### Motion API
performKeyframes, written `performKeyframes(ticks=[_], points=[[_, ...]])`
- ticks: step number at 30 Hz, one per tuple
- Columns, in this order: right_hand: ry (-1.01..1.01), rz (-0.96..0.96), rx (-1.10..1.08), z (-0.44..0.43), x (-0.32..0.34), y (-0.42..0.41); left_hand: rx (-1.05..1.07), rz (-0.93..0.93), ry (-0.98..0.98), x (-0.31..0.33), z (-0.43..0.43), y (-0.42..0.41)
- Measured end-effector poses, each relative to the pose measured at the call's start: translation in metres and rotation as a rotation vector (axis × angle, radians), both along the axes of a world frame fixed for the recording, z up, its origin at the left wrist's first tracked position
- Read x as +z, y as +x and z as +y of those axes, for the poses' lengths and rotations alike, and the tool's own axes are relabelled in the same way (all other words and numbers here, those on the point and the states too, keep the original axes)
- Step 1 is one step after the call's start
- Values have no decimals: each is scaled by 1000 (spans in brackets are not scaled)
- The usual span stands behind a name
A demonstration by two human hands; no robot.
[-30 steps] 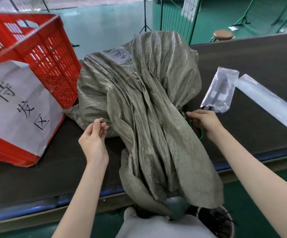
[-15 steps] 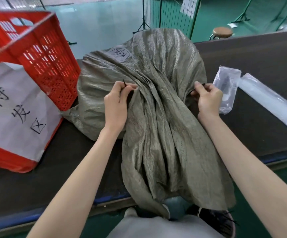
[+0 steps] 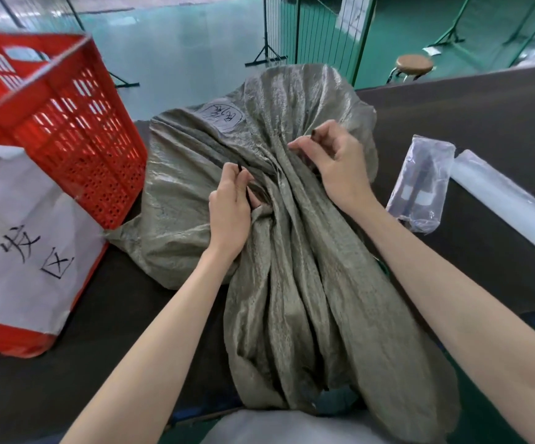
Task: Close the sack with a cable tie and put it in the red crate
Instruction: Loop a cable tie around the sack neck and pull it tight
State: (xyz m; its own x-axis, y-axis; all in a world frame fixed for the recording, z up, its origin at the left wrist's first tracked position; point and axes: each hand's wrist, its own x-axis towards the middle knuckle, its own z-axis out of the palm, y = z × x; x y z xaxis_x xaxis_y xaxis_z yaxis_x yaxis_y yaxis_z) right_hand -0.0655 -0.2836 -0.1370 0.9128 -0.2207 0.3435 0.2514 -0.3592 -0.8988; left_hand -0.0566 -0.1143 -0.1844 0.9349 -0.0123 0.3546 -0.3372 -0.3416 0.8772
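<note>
A grey-green woven sack [image 3: 295,251] lies on the dark table [image 3: 484,129], its loose mouth hanging over the near edge. My left hand [image 3: 232,203] pinches one end of a thin black cable tie [image 3: 239,169] at the gathered neck. My right hand [image 3: 333,161] pinches the tie's other end a little higher and to the right. The tie's middle is hidden in the folds. The red crate [image 3: 67,129] stands at the left, with a white paper sign on its front.
A clear plastic bag of ties [image 3: 423,184] and a clear plastic roll [image 3: 509,216] lie on the table to the right. A stool [image 3: 415,64] and a wire fence stand beyond the table on the green floor.
Both hands rose from the sack's sides to its gathered neck. They have come closer together over the folds, each holding an end of the cable tie.
</note>
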Motion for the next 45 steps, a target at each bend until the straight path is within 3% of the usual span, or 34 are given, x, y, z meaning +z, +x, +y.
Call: performKeyframes(ticks=[7,14,20,29,34,37,45], points=[[60,122,135,33,-24,16,-17,118,-324,-8,7,1],[57,130,94,41,-35,21,-63,142,-368,-12,1,-5],[140,182,148,36,-28,28,-105,119,-276,-14,-1,-2],[-5,190,207,35,-30,32,-114,104,-69,-15,1,-4],[301,205,158,29,-28,36,-182,122,57,-16,6,-11],[357,184,105,29,-28,34,-177,119,108,-16,13,-15],[582,174,242,32,-26,30,-101,48,25,-18,9,-21]])
